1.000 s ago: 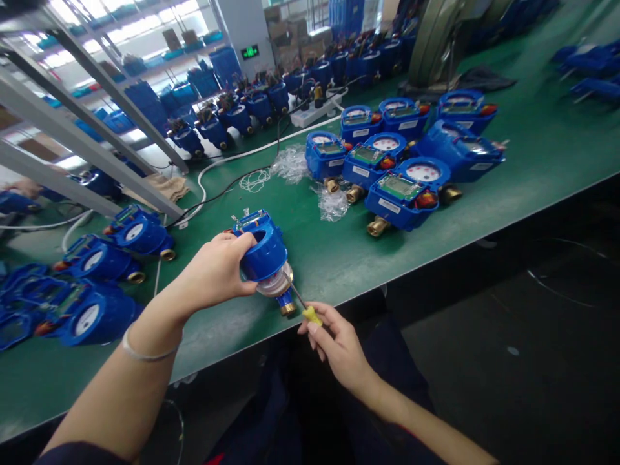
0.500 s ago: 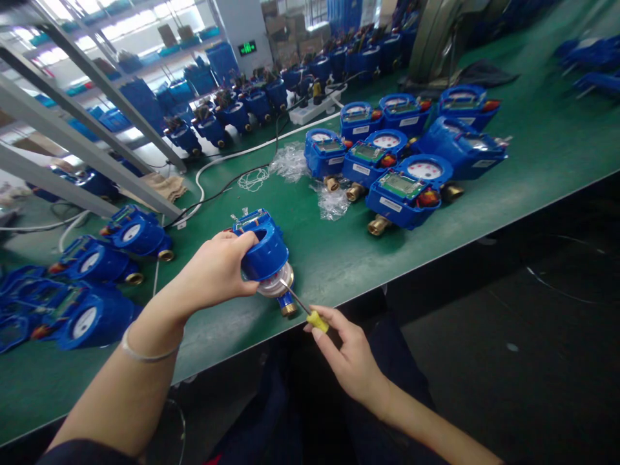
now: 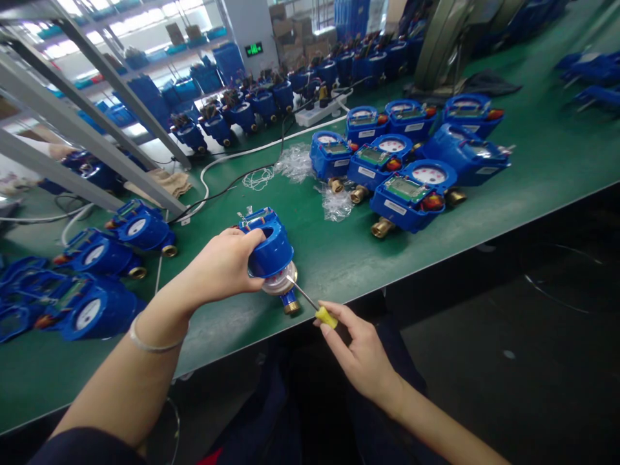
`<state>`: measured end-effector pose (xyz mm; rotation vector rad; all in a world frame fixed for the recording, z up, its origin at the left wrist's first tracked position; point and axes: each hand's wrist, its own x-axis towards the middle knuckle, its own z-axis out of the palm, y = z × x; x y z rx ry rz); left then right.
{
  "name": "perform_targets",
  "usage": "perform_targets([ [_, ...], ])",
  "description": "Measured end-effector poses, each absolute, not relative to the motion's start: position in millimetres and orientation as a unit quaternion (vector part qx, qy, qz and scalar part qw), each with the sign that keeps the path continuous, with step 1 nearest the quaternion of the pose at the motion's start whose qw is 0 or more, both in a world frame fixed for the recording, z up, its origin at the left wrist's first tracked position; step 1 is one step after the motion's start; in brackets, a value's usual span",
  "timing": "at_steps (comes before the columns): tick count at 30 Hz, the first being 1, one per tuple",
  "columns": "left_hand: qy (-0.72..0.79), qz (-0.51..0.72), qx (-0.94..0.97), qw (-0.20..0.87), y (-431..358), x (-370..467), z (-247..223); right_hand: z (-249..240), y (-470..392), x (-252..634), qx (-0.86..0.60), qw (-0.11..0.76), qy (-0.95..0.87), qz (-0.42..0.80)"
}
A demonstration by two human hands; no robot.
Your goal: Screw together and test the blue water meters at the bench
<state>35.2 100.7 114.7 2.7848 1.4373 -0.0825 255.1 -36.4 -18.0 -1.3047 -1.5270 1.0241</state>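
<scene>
My left hand (image 3: 231, 263) is closed around the blue plastic housing (image 3: 272, 250) of a water meter near the table's front edge. The housing is tilted, and its far part carries a circuit board. Below it shows the meter's clear, round register (image 3: 278, 282) and a brass threaded end (image 3: 291, 305). In my right hand (image 3: 361, 352) is a screwdriver with a yellow handle (image 3: 326, 317), pinched between thumb and fingers. The screwdriver's metal tip is at the register's rim, just under the housing; whether it touches cannot be made out.
Several blue water meters (image 3: 407, 194) stand at the right, more (image 3: 94, 252) at the left. Crumpled clear plastic (image 3: 338, 201) and thin white string (image 3: 258, 179) lie behind. A white cable (image 3: 206, 187) runs toward a power strip (image 3: 317, 114). A grey frame (image 3: 111, 84) rises at the left.
The whole view has shifted slightly. My left hand keeps its grip on the housing, and the screwdriver in my right hand stays at the register's rim.
</scene>
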Motion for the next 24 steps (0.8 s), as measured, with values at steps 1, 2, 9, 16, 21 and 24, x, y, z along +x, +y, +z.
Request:
perform_targets([
  [1, 0.459, -0.026, 0.888, 0.002, 101, 36, 115, -18, -36, 254, -0.523, 0.428, -0.617, 0.403],
  [2, 0.459, -0.026, 0.888, 0.002, 101, 36, 115, -18, -36, 254, -0.523, 0.426, -0.623, 0.397],
  [9, 0.454, -0.018, 0.891, 0.01, 100, 37, 115, -11, -35, 256, -0.525, 0.412, -0.657, 0.351],
  [16, 0.457, -0.04, 0.888, -0.003, 101, 39, 116, 23, -24, 267, -0.553, 0.337, -0.692, 0.318],
  [21, 0.456, -0.041, 0.889, -0.005, 102, 37, 114, 31, -16, 269, -0.548, 0.328, -0.701, 0.319],
  [24, 0.454, -0.034, 0.89, -0.002, 102, 36, 113, 24, -20, 270, -0.53, 0.365, -0.701, 0.308],
])
